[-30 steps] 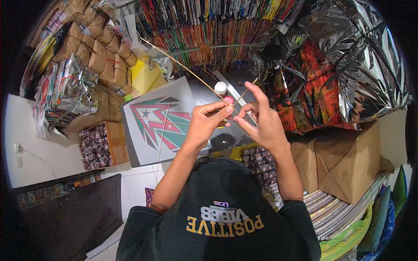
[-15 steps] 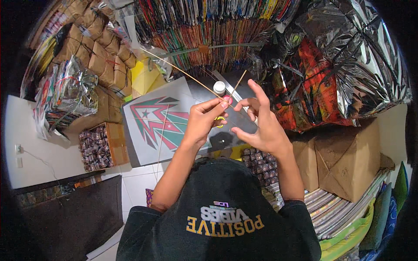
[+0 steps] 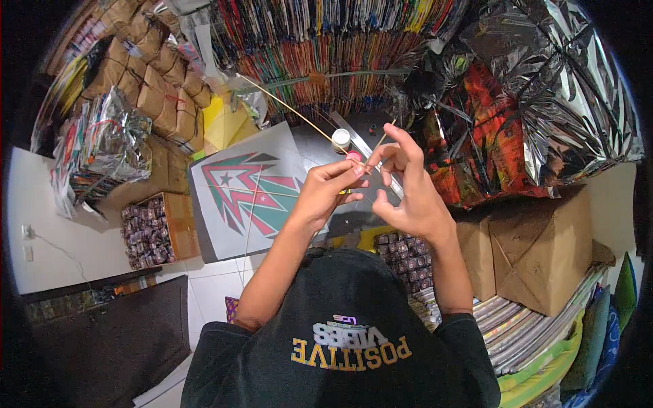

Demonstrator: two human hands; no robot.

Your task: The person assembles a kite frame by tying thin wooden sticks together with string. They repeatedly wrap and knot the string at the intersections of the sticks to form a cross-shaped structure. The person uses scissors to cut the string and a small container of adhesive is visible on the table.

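My left hand [image 3: 318,196] pinches the spot where a long thin bamboo stick [image 3: 292,110] meets a shorter one [image 3: 385,138], above the dark work surface. The long stick reaches away to the far left; the short one points up and right. My right hand [image 3: 420,200] is beside that joint, its index finger raised along the short stick and its thumb apart from the other fingers. Whether it also carries a fine thread is too small to make out. Just beyond the fingers stand a white-capped container [image 3: 341,139] and a small pink item [image 3: 354,156].
A pale sheet with a red, green and black pattern [image 3: 235,217] lies at left, thin sticks crossing over it. A metal ruler [image 3: 338,120] lies behind my hands. Bundled foil sheets [image 3: 320,51], an open carton [image 3: 180,224] and brown wrapped packages [image 3: 544,245] surround the spot.
My right hand has moved in toward the joint, and its fingertips now meet the sticks. The long stick's far end has shifted slightly right. My left hand keeps its pinch.
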